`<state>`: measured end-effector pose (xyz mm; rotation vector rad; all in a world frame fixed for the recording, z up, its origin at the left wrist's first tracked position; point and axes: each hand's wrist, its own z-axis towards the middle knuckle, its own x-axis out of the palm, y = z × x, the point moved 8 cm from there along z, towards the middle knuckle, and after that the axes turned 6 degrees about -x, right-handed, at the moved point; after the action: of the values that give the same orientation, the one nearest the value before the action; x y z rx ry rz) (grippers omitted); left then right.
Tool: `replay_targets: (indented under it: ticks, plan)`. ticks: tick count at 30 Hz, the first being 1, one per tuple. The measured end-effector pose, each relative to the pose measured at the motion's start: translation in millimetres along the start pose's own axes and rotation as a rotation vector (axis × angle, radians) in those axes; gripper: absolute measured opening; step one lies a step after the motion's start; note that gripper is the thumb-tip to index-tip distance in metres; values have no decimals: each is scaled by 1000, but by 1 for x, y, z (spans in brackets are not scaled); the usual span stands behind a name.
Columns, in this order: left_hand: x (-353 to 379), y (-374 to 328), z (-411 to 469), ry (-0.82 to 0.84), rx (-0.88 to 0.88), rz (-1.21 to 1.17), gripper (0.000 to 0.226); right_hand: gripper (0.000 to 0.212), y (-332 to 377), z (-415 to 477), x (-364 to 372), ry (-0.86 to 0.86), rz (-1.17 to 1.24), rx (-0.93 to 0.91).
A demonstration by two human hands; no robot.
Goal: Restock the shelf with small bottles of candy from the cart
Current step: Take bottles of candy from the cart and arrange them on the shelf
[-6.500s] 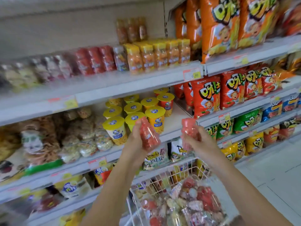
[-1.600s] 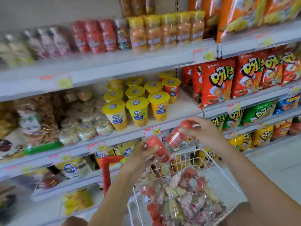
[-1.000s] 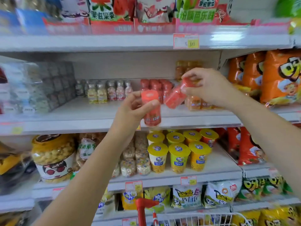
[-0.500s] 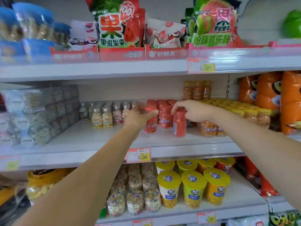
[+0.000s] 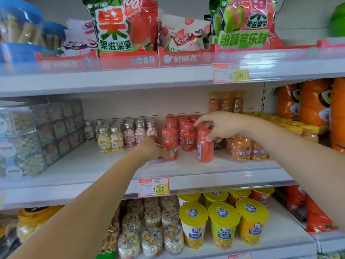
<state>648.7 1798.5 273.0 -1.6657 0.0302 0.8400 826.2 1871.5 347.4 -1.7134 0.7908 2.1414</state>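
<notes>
Two small red candy bottles stand upright at the front of the middle shelf [image 5: 112,171]. My left hand [image 5: 152,149] grips the left red bottle [image 5: 169,141] low on its side. My right hand [image 5: 220,127] holds the right red bottle [image 5: 204,148] from above, fingers curled round its cap and shoulder. Behind them is a block of several more red bottles [image 5: 183,122]. The cart is out of view.
Silver-capped bottles of pale candy [image 5: 119,134] stand left of the red ones, orange bottles [image 5: 242,146] right. Clear boxes [image 5: 37,137] fill the shelf's left end. Snack bags [image 5: 119,25] sit on the shelf above, yellow-lidded cups [image 5: 222,219] below.
Both hands lifted the red bottles from the cart up to the middle shelf. Over the last half second the bottles came down to stand on the shelf in front of the red row.
</notes>
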Motion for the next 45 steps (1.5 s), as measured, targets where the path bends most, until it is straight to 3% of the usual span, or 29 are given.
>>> replay_targets:
  ticks: [3,7,10,14,18,21,24,28,32,41,45]
  plan:
    - [-3,0,7,-44,10,5,32,42,-3,2,0,1,0,8]
    - [-4,-3,19,-144,14,19,43,38,0,10,3,-41,81,22]
    - [-2,-4,28,-186,26,1,44,39,-4,15,6,-77,-21,82]
    - [5,-13,32,-149,74,54,43,46,-9,17,1,-140,-149,97]
    - [8,-8,37,-143,78,5,46,48,-10,13,3,-35,89,55]
    - [8,-7,39,-137,80,-26,35,42,-15,13,-1,-76,12,62]
    - [9,-7,39,-127,110,-26,36,51,-21,14,-1,-124,-121,128]
    - [7,-3,41,-129,130,-31,35,46,-26,9,6,-153,23,136]
    - [7,-3,42,-152,140,-13,34,56,-27,6,9,-187,32,155]
    - [8,-7,37,-203,175,155,39,41,-20,13,15,-208,65,173]
    - [7,-8,38,-228,181,221,43,48,-21,14,15,-189,33,203]
